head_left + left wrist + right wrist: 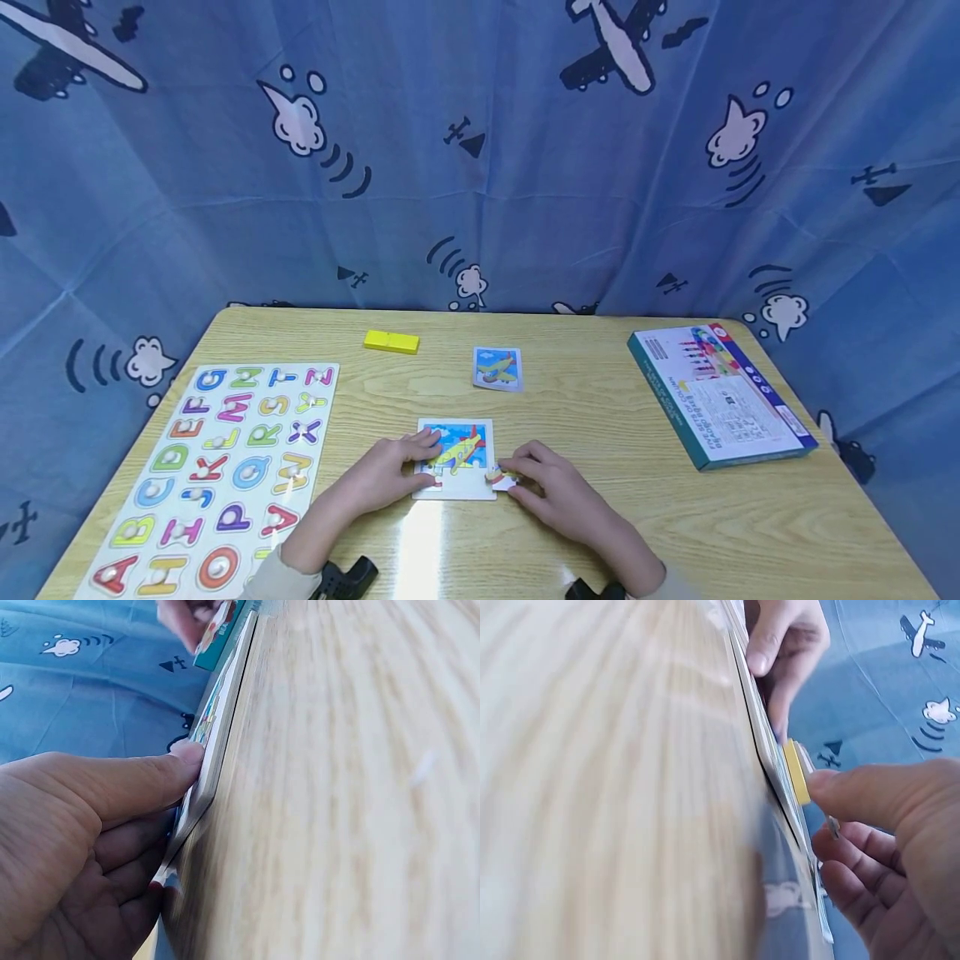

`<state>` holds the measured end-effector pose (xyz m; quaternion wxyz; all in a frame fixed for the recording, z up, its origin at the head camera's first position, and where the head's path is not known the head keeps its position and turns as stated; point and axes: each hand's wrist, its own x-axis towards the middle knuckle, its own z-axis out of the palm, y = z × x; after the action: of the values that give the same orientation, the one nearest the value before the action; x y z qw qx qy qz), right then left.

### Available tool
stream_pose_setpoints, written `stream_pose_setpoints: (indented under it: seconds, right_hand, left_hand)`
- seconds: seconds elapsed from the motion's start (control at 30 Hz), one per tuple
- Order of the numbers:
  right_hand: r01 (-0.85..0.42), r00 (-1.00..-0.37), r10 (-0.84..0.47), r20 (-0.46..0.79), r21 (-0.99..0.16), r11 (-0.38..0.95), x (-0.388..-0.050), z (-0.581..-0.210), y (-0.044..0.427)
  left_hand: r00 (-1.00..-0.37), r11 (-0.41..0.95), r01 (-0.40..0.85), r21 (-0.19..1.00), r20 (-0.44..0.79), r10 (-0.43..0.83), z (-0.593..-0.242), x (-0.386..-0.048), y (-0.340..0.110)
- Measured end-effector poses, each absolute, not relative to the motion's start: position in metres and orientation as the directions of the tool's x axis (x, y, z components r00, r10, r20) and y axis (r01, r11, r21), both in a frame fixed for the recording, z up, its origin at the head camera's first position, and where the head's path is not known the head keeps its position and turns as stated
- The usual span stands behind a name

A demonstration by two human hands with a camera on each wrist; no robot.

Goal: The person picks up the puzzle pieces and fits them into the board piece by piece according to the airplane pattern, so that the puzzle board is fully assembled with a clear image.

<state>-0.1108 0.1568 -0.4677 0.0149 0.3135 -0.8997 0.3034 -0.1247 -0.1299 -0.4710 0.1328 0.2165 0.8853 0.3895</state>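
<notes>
A jigsaw puzzle board (463, 490) with a white border and a yellow airplane picture lies flat on the table. My left hand (384, 471) rests on its left side, thumb and fingers spread over the surface; the left wrist view shows the thumb (169, 776) pressing near the edge. Beside the board's lower right, my right hand (558, 492) pinches a small puzzle piece (501, 480) between thumb and fingers. In the right wrist view the piece (833, 825) shows edge-on, partly hidden by the fingers. The lower part of the board's picture area shows white.
Behind the board lies a small airplane picture card (497, 369), with a yellow block (392, 342) to its left. An alphabet board (247, 450) with knobbed letters covers the table's left. A flat green-sided box (720, 396) lies at the right. A blue curtain (480, 167) hangs behind.
</notes>
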Motion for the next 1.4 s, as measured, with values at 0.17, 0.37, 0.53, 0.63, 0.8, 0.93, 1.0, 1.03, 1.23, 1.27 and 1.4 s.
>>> stream_pose_setpoints:
  seconds: [0.17, 0.37, 0.53, 0.63, 0.8, 0.93, 1.0, 1.03, 1.23, 1.27, 1.4]
  right_hand:
    - [-0.583, -0.787, -0.586, 0.192, -0.544, 0.603, -0.113, -0.469, 0.14]
    - [-0.602, -0.765, -0.62, 0.173, -0.534, 0.594, -0.115, -0.469, 0.125]
    - [-0.621, -0.745, -0.642, 0.181, -0.541, 0.568, -0.116, -0.469, 0.114]
    - [-0.633, -0.735, -0.653, 0.184, -0.532, 0.562, -0.118, -0.47, 0.109]
    - [-0.647, -0.727, -0.663, 0.176, -0.5, 0.576, -0.118, -0.472, 0.102]
    - [-0.636, -0.736, -0.658, 0.156, -0.492, 0.595, -0.118, -0.471, 0.098]
    - [-0.635, -0.738, -0.657, 0.151, -0.483, 0.602, -0.118, -0.47, 0.097]
    - [-0.636, -0.738, -0.658, 0.149, -0.478, 0.606, -0.118, -0.469, 0.097]
    - [-0.662, -0.724, -0.668, 0.173, -0.444, 0.603, -0.118, -0.47, 0.096]
    - [-0.671, -0.718, -0.671, 0.182, -0.438, 0.599, -0.118, -0.471, 0.096]
    - [-0.691, -0.701, -0.679, 0.218, -0.44, 0.573, -0.12, -0.475, 0.096]
  left_hand:
    - [-0.873, 0.615, 0.283, 0.736, -0.067, 0.483, -0.471, -0.125, -0.129]
    - [-0.874, 0.62, 0.288, 0.73, -0.065, 0.482, -0.471, -0.125, -0.129]
    - [-0.87, 0.621, 0.3, 0.725, -0.059, 0.489, -0.47, -0.124, -0.129]
    - [-0.87, 0.62, 0.298, 0.726, -0.061, 0.489, -0.469, -0.124, -0.129]
    - [-0.869, 0.621, 0.292, 0.727, -0.07, 0.49, -0.469, -0.124, -0.128]
    - [-0.866, 0.624, 0.29, 0.726, -0.078, 0.493, -0.469, -0.125, -0.128]
    - [-0.866, 0.626, 0.292, 0.723, -0.078, 0.494, -0.469, -0.125, -0.129]
    - [-0.866, 0.627, 0.293, 0.722, -0.078, 0.495, -0.469, -0.125, -0.129]
    - [-0.867, 0.624, 0.294, 0.724, -0.073, 0.494, -0.469, -0.125, -0.129]
    - [-0.867, 0.624, 0.294, 0.724, -0.073, 0.493, -0.469, -0.125, -0.129]
    - [-0.87, 0.632, 0.299, 0.715, -0.067, 0.488, -0.469, -0.124, -0.129]
